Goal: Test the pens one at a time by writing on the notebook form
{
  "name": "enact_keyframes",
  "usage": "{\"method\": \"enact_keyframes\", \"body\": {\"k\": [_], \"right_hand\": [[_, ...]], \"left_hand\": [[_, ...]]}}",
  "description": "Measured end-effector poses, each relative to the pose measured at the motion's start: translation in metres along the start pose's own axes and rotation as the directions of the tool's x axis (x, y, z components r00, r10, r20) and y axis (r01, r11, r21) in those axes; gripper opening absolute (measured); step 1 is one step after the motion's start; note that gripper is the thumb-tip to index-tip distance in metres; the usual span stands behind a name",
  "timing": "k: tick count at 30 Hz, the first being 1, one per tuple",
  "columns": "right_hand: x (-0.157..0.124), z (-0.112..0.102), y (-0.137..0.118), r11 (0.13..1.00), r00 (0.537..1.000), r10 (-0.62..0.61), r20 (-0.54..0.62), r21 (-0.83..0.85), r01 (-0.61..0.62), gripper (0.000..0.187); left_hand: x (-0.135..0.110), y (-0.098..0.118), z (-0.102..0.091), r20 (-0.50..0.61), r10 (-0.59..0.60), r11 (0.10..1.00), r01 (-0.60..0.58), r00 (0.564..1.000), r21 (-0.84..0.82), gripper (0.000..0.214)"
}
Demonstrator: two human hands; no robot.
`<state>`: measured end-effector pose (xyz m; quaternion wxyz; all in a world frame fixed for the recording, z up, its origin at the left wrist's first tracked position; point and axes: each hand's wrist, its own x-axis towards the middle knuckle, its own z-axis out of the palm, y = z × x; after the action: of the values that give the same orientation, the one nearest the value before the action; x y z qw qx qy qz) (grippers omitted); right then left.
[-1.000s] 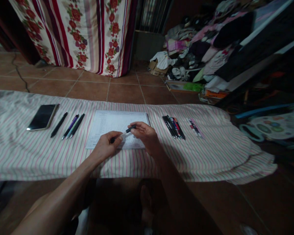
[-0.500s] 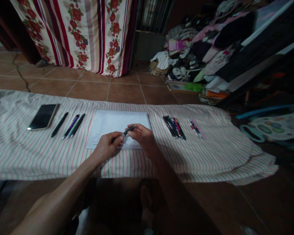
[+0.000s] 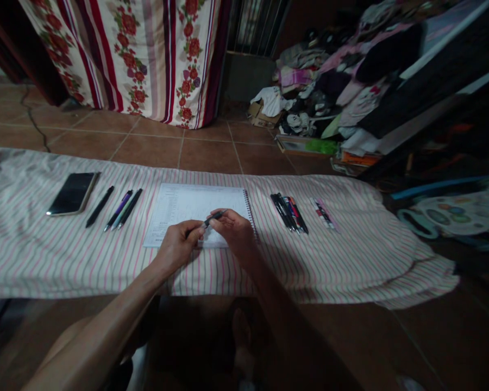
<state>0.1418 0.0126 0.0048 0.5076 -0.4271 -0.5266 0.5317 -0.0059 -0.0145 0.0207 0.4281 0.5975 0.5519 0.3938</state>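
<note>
Both hands meet over the near edge of a spiral notebook [image 3: 195,203] lying open on a pink-striped cloth [image 3: 342,255]. A slim pen [image 3: 212,217] with a dark end runs between them. My left hand [image 3: 179,244] pinches its lower end with curled fingers. My right hand [image 3: 234,231] grips its upper, dark end. The pen is tilted, with the dark end higher and to the right.
Left of the notebook lie three pens [image 3: 116,208] and a dark phone [image 3: 71,194]. To its right are a bundle of several pens [image 3: 289,213] and a small flat packet [image 3: 324,213]. Beyond the cloth are tiled floor, a flowered curtain [image 3: 146,54] and a clothes pile [image 3: 330,81].
Both hands have drawn slightly closer together and nearer to me, with the pen still held between them. Less of the pen shows now. Nothing else on the cloth moved.
</note>
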Motion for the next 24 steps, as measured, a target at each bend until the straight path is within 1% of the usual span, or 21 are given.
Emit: {"method": "enact_keyframes", "body": {"k": [2, 5, 9, 13, 18, 22, 24], "right_hand": [[-0.001, 0.002, 0.001, 1.0, 1.0, -0.005, -0.008, 0.008, 0.005, 0.021], [-0.002, 0.004, -0.001, 1.0, 1.0, 0.004, -0.022, 0.026, -0.003, 0.022], [-0.002, 0.002, -0.006, 0.992, 0.998, 0.061, -0.02, 0.114, -0.058, 0.027], [-0.001, -0.001, -0.012, 0.986, 0.994, 0.109, -0.002, 0.126, -0.108, 0.031], [-0.003, -0.004, -0.016, 0.979, 0.99, 0.13, 0.048, 0.151, -0.136, 0.034], [-0.003, -0.005, -0.014, 0.961, 0.989, 0.133, 0.064, 0.237, -0.144, 0.03], [-0.003, -0.004, -0.013, 0.963, 0.99, 0.128, 0.056, 0.231, -0.138, 0.028]], "left_hand": [[-0.001, -0.003, 0.001, -0.015, 0.014, 1.0, -0.014, 1.0, 0.003, 0.02], [0.0, -0.004, 0.004, -0.001, 0.014, 1.0, -0.014, 1.0, -0.027, 0.021], [0.002, -0.001, 0.007, 0.008, 0.012, 0.998, -0.011, 1.0, -0.068, 0.022], [0.004, 0.002, 0.008, 0.016, 0.016, 0.992, -0.014, 1.0, -0.126, 0.022], [0.003, 0.007, 0.008, 0.069, -0.034, 0.975, 0.048, 0.997, -0.216, 0.023], [0.002, 0.009, 0.008, 0.072, -0.063, 0.963, 0.079, 0.995, -0.258, 0.023], [0.002, 0.009, 0.008, 0.064, -0.056, 0.964, 0.07, 0.996, -0.256, 0.022]]}}
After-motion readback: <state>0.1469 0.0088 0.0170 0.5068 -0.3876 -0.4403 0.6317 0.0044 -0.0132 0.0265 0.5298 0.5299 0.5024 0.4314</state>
